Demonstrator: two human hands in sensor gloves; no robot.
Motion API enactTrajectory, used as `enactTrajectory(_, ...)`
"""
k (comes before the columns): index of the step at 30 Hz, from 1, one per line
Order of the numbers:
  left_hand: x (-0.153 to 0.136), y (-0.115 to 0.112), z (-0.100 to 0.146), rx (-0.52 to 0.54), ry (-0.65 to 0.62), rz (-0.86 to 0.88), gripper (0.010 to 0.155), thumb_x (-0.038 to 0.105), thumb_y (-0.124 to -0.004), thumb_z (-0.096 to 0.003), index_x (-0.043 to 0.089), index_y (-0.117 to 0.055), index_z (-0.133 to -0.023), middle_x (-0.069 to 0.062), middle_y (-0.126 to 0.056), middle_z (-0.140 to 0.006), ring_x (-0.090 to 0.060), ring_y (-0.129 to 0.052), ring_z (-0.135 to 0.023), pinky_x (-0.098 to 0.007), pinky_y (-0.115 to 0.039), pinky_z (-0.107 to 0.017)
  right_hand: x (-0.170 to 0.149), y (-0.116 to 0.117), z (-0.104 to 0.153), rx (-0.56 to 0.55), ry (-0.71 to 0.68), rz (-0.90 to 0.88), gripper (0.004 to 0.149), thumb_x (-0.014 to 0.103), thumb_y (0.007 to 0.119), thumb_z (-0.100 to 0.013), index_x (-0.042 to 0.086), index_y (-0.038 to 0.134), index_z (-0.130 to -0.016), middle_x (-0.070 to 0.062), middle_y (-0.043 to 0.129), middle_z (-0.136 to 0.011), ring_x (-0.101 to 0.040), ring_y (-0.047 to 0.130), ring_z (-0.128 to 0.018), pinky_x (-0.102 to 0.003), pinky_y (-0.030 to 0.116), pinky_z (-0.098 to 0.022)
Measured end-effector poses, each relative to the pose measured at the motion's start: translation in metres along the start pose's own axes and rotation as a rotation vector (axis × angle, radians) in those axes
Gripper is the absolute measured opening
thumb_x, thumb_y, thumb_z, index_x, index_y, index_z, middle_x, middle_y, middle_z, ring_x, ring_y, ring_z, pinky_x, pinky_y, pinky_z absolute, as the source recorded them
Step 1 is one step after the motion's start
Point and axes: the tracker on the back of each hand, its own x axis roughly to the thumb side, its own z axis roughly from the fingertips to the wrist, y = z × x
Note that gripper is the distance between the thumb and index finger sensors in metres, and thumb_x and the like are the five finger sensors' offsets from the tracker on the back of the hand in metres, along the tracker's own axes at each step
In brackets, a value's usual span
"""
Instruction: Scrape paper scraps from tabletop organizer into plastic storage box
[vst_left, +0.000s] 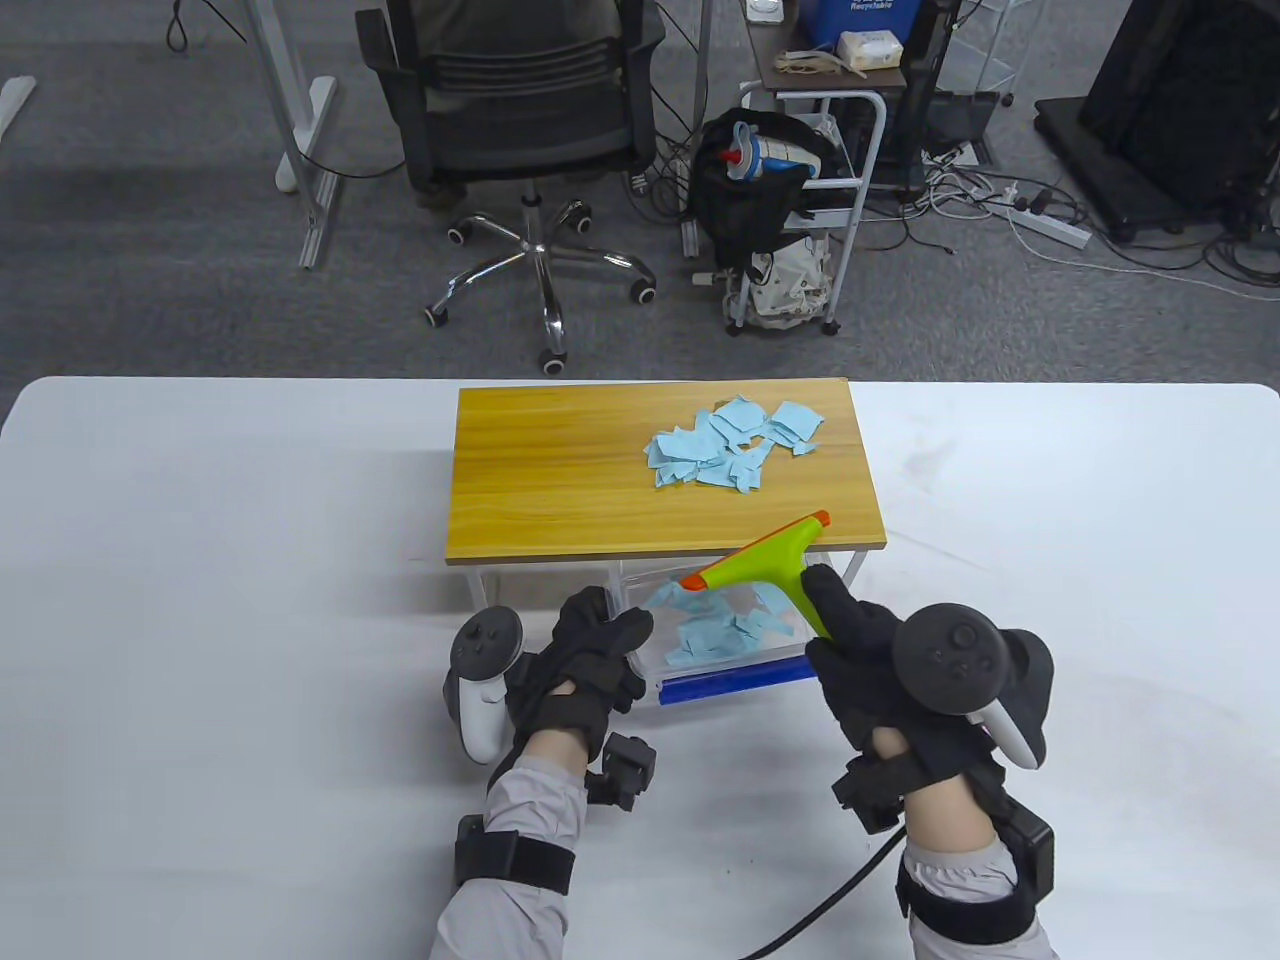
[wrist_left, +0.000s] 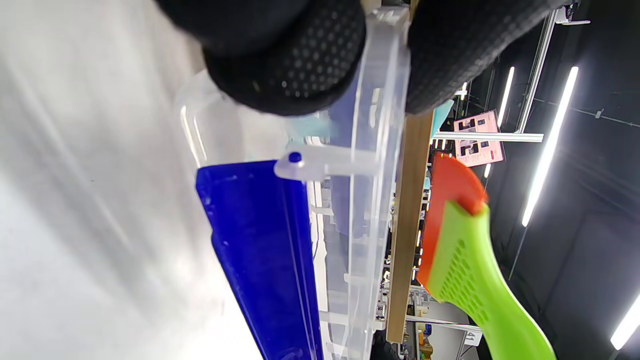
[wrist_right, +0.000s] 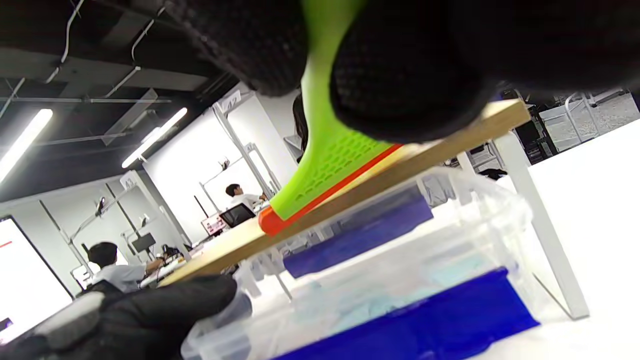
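Observation:
A pile of light blue paper scraps lies on the wooden top of the organizer, toward its right. A clear plastic box with blue clips sits under the organizer's front edge and holds several blue scraps. My left hand grips the box's left rim. My right hand grips the handle of a green scraper with an orange blade, held above the box at the organizer's front edge.
The white table extends wide on both sides. The organizer stands on white metal legs. Behind the table stand an office chair and a cart on the floor.

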Motion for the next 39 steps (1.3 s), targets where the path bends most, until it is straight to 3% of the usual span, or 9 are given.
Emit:
enactTrajectory(3, 0.000, 0.002, 0.001, 0.005, 0.001, 0.006, 0.074, 0.043, -0.079, -0.0621, 0.010, -0.030, -0.106, -0.020, -0.063, -0.083, -0.020, -0.091, -0.037, -0.022, -0.084, -0.024, -0.008, -0.006, -0.004, -0.118, 0.016, -0.054, 0.057, 0.025, 0.083, -0.049, 0.013, 0.066, -0.101, -0.037, 0.083, -0.079, -0.031, 0.101, -0.028, -0.039, 0.090, -0.014)
enactTrajectory(6, 0.000, 0.003, 0.001, 0.011, 0.000, 0.002, 0.074, 0.043, -0.080, -0.0620, 0.010, -0.030, -0.106, -0.021, -0.063, -0.083, -0.021, -0.091, -0.037, -0.022, -0.084, -0.023, -0.012, -0.006, -0.024, -0.203, 0.035, -0.067, 0.057, 0.024, 0.082, -0.049, 0.011, 0.065, -0.101, -0.039, 0.083, -0.078, -0.032, 0.101, -0.028, -0.040, 0.090, -0.014)
enactTrajectory(10, 0.000, 0.004, 0.001, 0.016, 0.002, -0.016, 0.074, 0.043, -0.080, -0.0620, 0.010, -0.030, -0.106, -0.020, -0.063, -0.083, -0.020, -0.091, -0.037, -0.022, -0.084, -0.024, -0.006, -0.011, -0.079, -0.158, 0.022, 0.004, 0.057, 0.025, 0.081, -0.050, 0.013, 0.063, -0.102, -0.037, 0.082, -0.080, -0.032, 0.100, -0.030, -0.039, 0.090, -0.016)
enactTrajectory(14, 0.000, 0.005, -0.001, 0.004, 0.004, -0.013, 0.074, 0.043, -0.079, -0.0622, 0.010, -0.030, -0.106, -0.020, -0.063, -0.084, -0.020, -0.091, -0.037, -0.022, -0.084, -0.024, -0.007, -0.005, -0.134, -0.074, 0.089, -0.042, 0.058, 0.026, 0.081, -0.049, 0.014, 0.062, -0.102, -0.036, 0.081, -0.081, -0.032, 0.100, -0.031, -0.040, 0.089, -0.017)
enactTrajectory(21, 0.001, 0.004, -0.004, -0.026, 0.014, -0.013, 0.074, 0.043, -0.079, -0.0628, 0.010, -0.029, -0.107, -0.020, -0.062, -0.084, -0.020, -0.091, -0.038, -0.021, -0.084, -0.025, -0.001, 0.022, -0.187, 0.035, 0.154, -0.100, 0.057, 0.024, 0.081, -0.050, 0.015, 0.061, -0.103, -0.037, 0.079, -0.083, -0.035, 0.099, -0.034, -0.043, 0.088, -0.020)
enactTrajectory(28, 0.001, 0.002, -0.005, -0.057, 0.020, 0.012, 0.074, 0.043, -0.079, -0.0629, 0.010, -0.029, -0.107, -0.020, -0.062, -0.084, -0.020, -0.091, -0.038, -0.021, -0.084, -0.025, 0.001, 0.034, -0.200, 0.176, 0.116, -0.022, 0.055, 0.024, 0.083, -0.049, 0.016, 0.065, -0.101, -0.036, 0.081, -0.082, -0.036, 0.099, -0.033, -0.045, 0.088, -0.019)
enactTrajectory(31, 0.002, 0.002, -0.005, -0.066, 0.021, 0.016, 0.074, 0.043, -0.079, -0.0628, 0.010, -0.029, -0.107, -0.020, -0.062, -0.084, -0.020, -0.091, -0.038, -0.021, -0.084, -0.025, 0.001, 0.028, -0.197, 0.198, 0.087, -0.003, 0.055, 0.025, 0.086, -0.048, 0.017, 0.067, -0.100, -0.035, 0.083, -0.081, -0.035, 0.100, -0.031, -0.045, 0.088, -0.018)
enactTrajectory(39, 0.002, -0.002, -0.006, -0.086, 0.022, 0.020, 0.074, 0.043, -0.078, -0.0630, 0.010, -0.029, -0.107, -0.020, -0.062, -0.085, -0.020, -0.091, -0.038, -0.021, -0.084, -0.025, -0.012, 0.010, -0.186, 0.390, 0.038, -0.098, 0.057, 0.022, 0.091, -0.045, 0.020, 0.070, -0.098, -0.034, 0.083, -0.082, -0.039, 0.099, -0.033, -0.049, 0.087, -0.020)
